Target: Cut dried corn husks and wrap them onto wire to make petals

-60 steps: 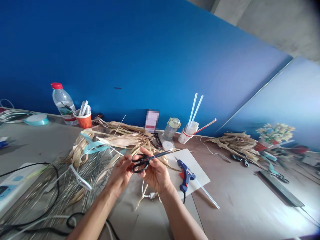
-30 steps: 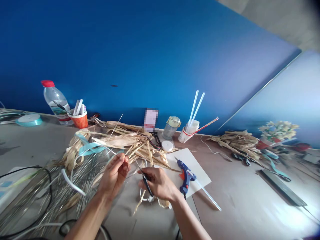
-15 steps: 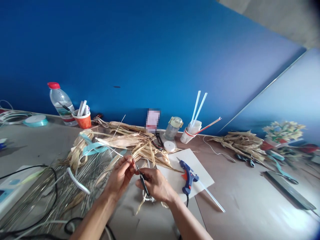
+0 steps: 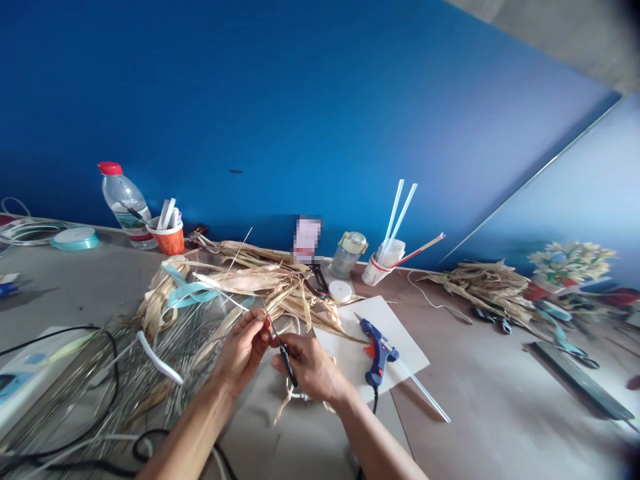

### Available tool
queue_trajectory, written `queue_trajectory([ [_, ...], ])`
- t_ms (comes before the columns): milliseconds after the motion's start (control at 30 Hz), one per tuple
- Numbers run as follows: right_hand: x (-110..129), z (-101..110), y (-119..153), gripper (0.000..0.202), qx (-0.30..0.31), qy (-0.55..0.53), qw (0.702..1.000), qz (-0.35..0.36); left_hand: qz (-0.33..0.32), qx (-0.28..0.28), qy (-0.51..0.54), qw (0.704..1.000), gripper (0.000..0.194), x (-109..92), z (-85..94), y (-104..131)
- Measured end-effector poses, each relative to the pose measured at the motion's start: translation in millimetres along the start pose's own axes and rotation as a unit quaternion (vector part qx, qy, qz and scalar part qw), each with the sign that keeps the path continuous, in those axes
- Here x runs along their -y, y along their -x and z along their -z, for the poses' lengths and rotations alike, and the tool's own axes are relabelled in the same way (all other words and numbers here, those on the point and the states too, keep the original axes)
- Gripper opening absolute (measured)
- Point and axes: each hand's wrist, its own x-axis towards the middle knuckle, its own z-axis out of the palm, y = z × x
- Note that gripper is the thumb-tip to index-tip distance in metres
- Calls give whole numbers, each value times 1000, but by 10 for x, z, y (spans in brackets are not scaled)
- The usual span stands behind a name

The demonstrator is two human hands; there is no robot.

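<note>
My left hand point(image 4: 245, 350) pinches something thin and small that I cannot make out, beside the end of a white strip point(image 4: 220, 291). Close against it, my right hand point(image 4: 313, 367) is wrapped round black-handled scissors point(image 4: 286, 363), whose blades point up and left towards the left fingertips. Behind both hands lie dry husk strips point(image 4: 250, 279) with a light blue ribbon point(image 4: 193, 294) among them. A bundle of thin wires point(image 4: 150, 373) is spread to the left of my left hand.
A blue glue gun point(image 4: 379, 353) lies on white paper point(image 4: 415, 363) right of my hands. Behind stand a bottle point(image 4: 127, 210), a red cup point(image 4: 170, 240), a jar point(image 4: 349, 257) and a white cup point(image 4: 375, 272). A black cable point(image 4: 115, 373) curves at the left.
The scissors' blades have swung slightly and now point more upward by the left fingertips. Both hands stay in nearly the same place, and the view has shifted a little.
</note>
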Motion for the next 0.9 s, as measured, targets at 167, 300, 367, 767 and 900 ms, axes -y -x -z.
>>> queue_trajectory([
  [167, -31, -19, -9, 12, -19, 38, 999, 2, 6, -2, 1, 1000, 17, -7, -9, 10],
  [300, -50, -50, -20, 12, -32, 48, 998, 4, 8, -2, 3, 1000, 18, -3, -5, 2],
  [367, -55, -52, -24, 11, -37, 43, 998, 6, 14, -6, 11, 1000, 19, -4, 3, -8],
  [767, -208, 349, -20, 43, -264, 287, 917, -81, -45, -26, -21, 998, 21, -50, 86, -82],
  [900, -252, 352, -31, 49, -242, 335, 905, -99, -60, -14, -37, 997, 20, -65, 96, -92],
])
